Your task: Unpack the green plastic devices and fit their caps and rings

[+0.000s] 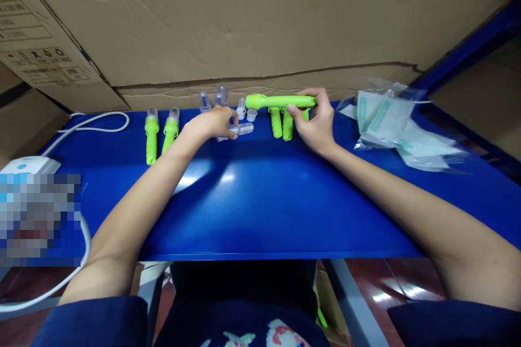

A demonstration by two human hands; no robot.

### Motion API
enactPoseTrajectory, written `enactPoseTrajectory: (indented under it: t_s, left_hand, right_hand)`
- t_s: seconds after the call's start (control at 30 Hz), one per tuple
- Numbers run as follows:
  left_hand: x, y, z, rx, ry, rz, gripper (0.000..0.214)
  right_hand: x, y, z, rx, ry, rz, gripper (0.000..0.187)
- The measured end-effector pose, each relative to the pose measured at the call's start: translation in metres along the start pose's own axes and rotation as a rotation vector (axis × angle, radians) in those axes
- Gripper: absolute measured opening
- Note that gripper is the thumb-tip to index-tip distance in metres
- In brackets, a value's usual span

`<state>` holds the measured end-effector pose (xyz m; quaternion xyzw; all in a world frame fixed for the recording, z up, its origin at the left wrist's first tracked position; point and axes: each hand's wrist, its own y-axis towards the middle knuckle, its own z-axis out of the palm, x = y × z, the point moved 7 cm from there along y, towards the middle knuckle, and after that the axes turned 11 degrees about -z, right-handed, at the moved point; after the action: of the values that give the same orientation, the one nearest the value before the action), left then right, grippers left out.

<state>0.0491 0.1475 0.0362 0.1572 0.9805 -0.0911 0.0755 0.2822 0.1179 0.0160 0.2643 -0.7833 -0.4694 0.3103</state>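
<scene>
My right hand is wrapped round a lime-green torch-like handle, held level above the table with its ringed end pointing left. Below it lie more green handles, partly hidden by my fingers. My left hand is closed with its fingertips on a clear domed plastic cap, which lies sideways. Behind that hand stand several clear caps. Between my hands are a small cap with a red spot and a short white cup-like piece.
Two green handles with clear tops lie on the left of the blue table. Clear plastic bags with pale papers lie at the right. A white power strip with a cable sits at the left edge. Cardboard walls the back.
</scene>
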Motion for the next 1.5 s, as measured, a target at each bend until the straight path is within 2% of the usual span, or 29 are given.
enactPoseTrajectory:
  t_s: [0.17, 0.37, 0.47, 0.53, 0.8, 1.0, 1.1, 1.2, 1.37, 1.43, 1.5]
  left_hand:
    - [0.009, -0.001, 0.004, 0.072, -0.106, -0.091, 0.04]
    - [0.01, 0.012, 0.018, 0.12, -0.547, -0.005, 0.041]
    - [0.013, 0.02, 0.026, 0.1, -0.747, -0.009, 0.037]
    - [0.012, 0.023, 0.03, 0.09, -0.814, 0.044, 0.039]
    - [0.0, 0.024, 0.03, 0.021, -0.713, 0.352, 0.04]
    - [0.0, 0.029, 0.035, -0.01, -0.726, 0.348, 0.041]
    - [0.0, 0.026, 0.028, -0.085, -0.784, 0.338, 0.043]
    - [-0.001, 0.017, 0.013, -0.221, -0.786, 0.329, 0.049]
    - [0.012, 0.002, -0.019, -0.472, -0.662, 0.145, 0.056]
    - [0.02, 0.0, -0.028, -0.459, -0.605, 0.102, 0.058]
    - [0.026, 0.002, -0.03, -0.353, -0.567, 0.126, 0.056]
  right_hand:
    - [-0.001, 0.0, -0.001, -0.011, 0.013, -0.015, 0.057]
    - [-0.001, 0.001, -0.003, -0.031, -0.003, -0.009, 0.057]
    - [-0.003, 0.002, -0.005, -0.057, -0.024, -0.006, 0.056]
    - [-0.006, 0.002, -0.006, -0.064, -0.035, 0.008, 0.055]
    - [-0.015, 0.002, -0.007, -0.08, 0.007, 0.035, 0.055]
    - [-0.011, 0.003, -0.007, -0.069, -0.009, 0.037, 0.059]
    - [-0.009, 0.004, -0.008, -0.077, -0.034, 0.02, 0.058]
    - [-0.007, 0.006, -0.011, -0.091, -0.069, -0.001, 0.056]
    - [-0.004, 0.008, -0.017, -0.126, -0.068, 0.011, 0.051]
    - [-0.001, 0.008, -0.018, -0.121, -0.048, 0.013, 0.05]
    - [0.004, 0.007, -0.018, -0.092, -0.037, 0.011, 0.049]
